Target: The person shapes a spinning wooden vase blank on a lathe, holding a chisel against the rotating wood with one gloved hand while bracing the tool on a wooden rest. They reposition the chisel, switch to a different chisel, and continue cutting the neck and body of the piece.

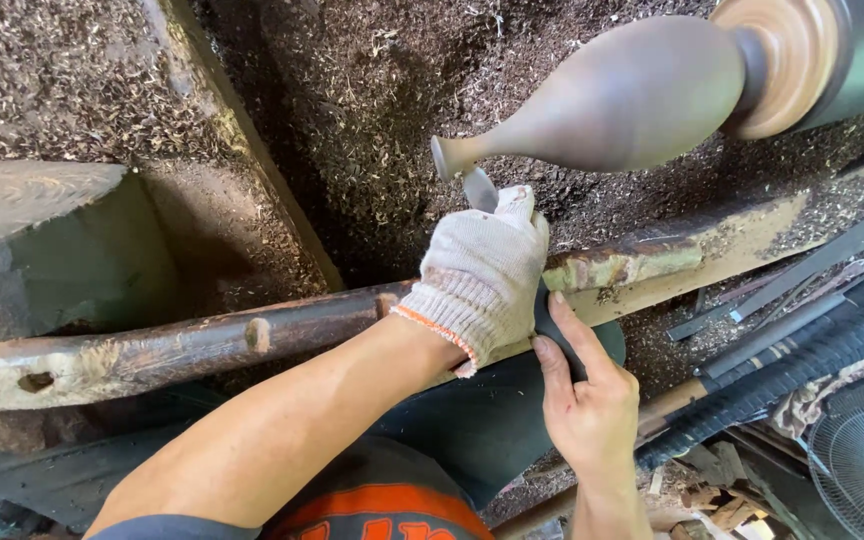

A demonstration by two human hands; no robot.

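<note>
Across the worn wooden rest bar (202, 345), my gloved left hand (477, 275) clamps the flat steel chisel (479, 190) steady against the spinning brown wooden vase-shaped blank (622, 100); my bare right hand (587, 400) grips its dark handle (557, 335) for leverage.

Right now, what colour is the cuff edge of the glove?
Orange trim on an off-white knit glove worn on the left hand; seen in the head view.

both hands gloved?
No. Only the left hand wears a knit glove; the right hand on the tool handle is bare.
</note>
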